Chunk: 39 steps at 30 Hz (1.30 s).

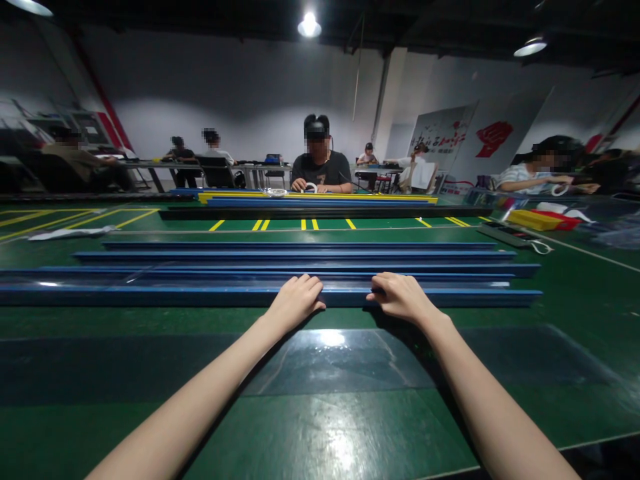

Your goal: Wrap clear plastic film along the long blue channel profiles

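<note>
A long blue channel strip (440, 298) lies crosswise before me on the green table, its nearest edge facing me. Over its middle, my left hand (297, 299) is closed, with the thumb at the near edge and the fingers curled over the top. A short way to the right, my right hand (403, 295) grips the same strip with bent fingers. Between and beside the hands, a clear film with bright reflections (105, 283) shows along the channel. More blue strips (295, 256) lie parallel just beyond. Closer to me, a wide clear plastic sheet (330, 363) rests flat under my forearms.
Farther back are a black strip (320, 213), yellow strips (380, 198) and yellow tape marks on the green table (565, 333). A grey device (515, 236) and a yellow tray (533, 220) sit at right. Across the table, a person (323, 163) handles a tape roll (311, 189).
</note>
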{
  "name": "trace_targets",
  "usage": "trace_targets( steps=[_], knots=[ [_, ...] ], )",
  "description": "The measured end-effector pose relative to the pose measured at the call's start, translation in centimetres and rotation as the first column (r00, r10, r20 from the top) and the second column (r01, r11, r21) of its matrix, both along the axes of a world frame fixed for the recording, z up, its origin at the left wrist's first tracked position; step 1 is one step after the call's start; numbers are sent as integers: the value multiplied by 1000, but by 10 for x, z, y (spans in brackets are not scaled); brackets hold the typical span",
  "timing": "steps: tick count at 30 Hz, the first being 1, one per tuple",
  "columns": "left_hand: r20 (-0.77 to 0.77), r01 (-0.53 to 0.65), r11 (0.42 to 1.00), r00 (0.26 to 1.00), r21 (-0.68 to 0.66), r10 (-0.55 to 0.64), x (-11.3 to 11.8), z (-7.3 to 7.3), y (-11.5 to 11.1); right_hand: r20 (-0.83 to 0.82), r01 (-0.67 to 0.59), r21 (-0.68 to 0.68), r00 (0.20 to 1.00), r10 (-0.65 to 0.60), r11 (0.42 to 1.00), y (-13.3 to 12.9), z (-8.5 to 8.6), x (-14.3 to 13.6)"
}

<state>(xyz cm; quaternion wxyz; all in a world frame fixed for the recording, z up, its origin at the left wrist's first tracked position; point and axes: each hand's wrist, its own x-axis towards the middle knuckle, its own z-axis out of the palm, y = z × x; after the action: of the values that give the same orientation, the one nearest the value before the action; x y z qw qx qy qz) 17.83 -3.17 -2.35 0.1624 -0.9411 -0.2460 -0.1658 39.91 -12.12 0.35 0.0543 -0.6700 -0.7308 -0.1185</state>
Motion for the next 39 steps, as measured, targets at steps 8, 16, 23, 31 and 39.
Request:
trace_targets(
  steps=[8,16,23,31,39],
  knots=[
    [25,9,998,1000,-65,-7,-1,-2,2,-101,2,-15,995,-4,1000,1,-2,3],
    [19,-8,997,1000,-74,10,-1,-1,1,-205,-21,-62,979,8,998,3,-4,-3],
    [19,-13,997,1000,-74,14,-1,-1,1,-214,-74,-62,975,59,995,6,-9,-8],
    [8,-27,996,1000,-83,28,0,1,0,-242,-89,-53,967,74,995,6,-10,-7],
    [-8,-47,994,999,-98,47,0,3,-1,-206,-130,-27,971,122,991,5,-10,-7]
  ],
)
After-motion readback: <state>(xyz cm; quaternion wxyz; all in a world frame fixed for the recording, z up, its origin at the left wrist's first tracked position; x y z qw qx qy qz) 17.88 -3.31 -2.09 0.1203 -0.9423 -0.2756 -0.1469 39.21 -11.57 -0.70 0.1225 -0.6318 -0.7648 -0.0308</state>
